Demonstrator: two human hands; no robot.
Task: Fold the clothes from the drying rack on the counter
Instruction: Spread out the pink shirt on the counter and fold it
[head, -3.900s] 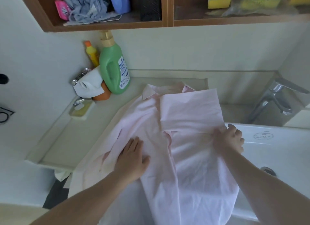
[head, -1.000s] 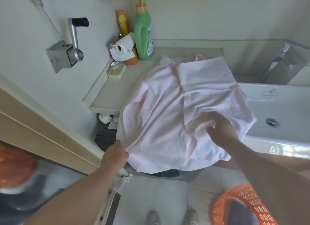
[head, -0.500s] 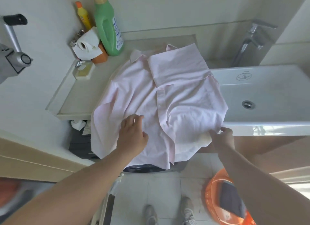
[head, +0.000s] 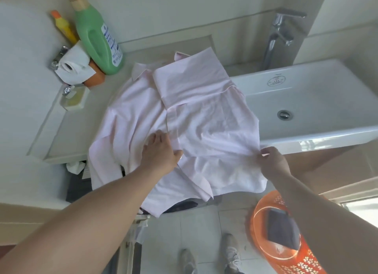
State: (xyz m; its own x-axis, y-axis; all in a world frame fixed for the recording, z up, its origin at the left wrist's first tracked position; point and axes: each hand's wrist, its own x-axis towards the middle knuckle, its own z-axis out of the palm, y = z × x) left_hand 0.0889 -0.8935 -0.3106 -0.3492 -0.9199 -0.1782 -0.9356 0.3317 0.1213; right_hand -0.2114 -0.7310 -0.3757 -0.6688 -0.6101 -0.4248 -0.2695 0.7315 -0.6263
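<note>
Pink shirt [head: 204, 114] spread on counter [head: 77, 126]; left hand [head: 161, 151] pressing flat, fingers straight; right hand [head: 273, 161] pinching its edge

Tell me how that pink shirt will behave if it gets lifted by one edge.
The pink shirt is probably floppy: it wrinkles under the left hand and its hem droops past the counter edge. It looks thin and light, so the right hand pinching one edge would likely drag folds loose.
</note>
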